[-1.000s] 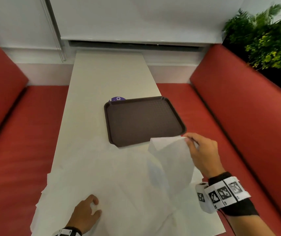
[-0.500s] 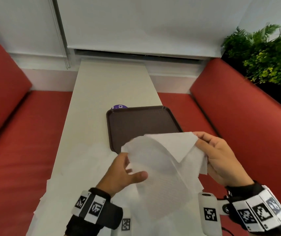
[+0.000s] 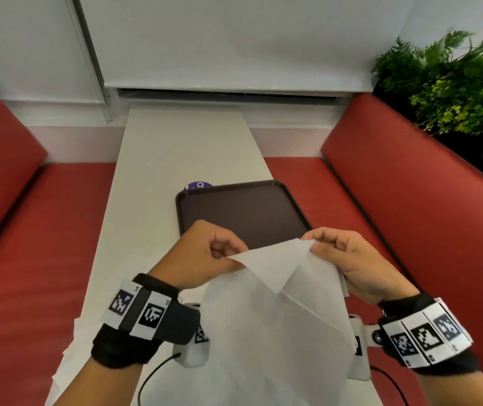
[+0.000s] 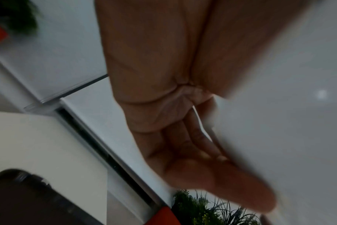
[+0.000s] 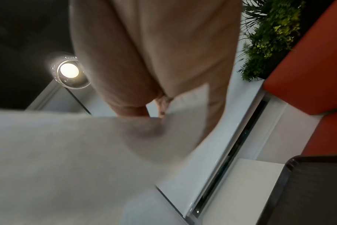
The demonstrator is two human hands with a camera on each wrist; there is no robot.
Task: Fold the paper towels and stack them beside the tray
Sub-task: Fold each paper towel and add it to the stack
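Writing: a purple round sticker [image 3: 198, 185] peeks out behind the tray's far left corner, white letters "CI" readable, the rest hidden. Wrist bands carry black-and-white square marker patterns, no words.

Head view, centre of frame: left hand [image 3: 205, 256] and right hand [image 3: 348, 259] hold one paper towel [image 3: 278, 317] up in the air above the near part of the desk [image 3: 184, 148]. Each hand pinches an upper corner between thumb and curled fingers; the top edge runs between them, and one corner flap is folded over, making a diagonal crease. The sheet is white, thin, lightly textured, hanging down toward the lower frame edge.

Dark brown tray [image 3: 240, 212] lies flat on the desk just beyond the hands, mid-frame. More loose white towels [image 3: 70, 347] lie at the desk's lower left edge.

Only the head view shows both hands and the sticker. Left wrist view: blurred, fingers [image 4: 194, 141] pressed against the sheet. Right wrist view alone shows a lit ceiling lamp [image 5: 69, 70], upper left; sheet fills its lower left.

Red benches [image 3: 410, 200] flank the desk; green plant [image 3: 454, 92] at upper right.
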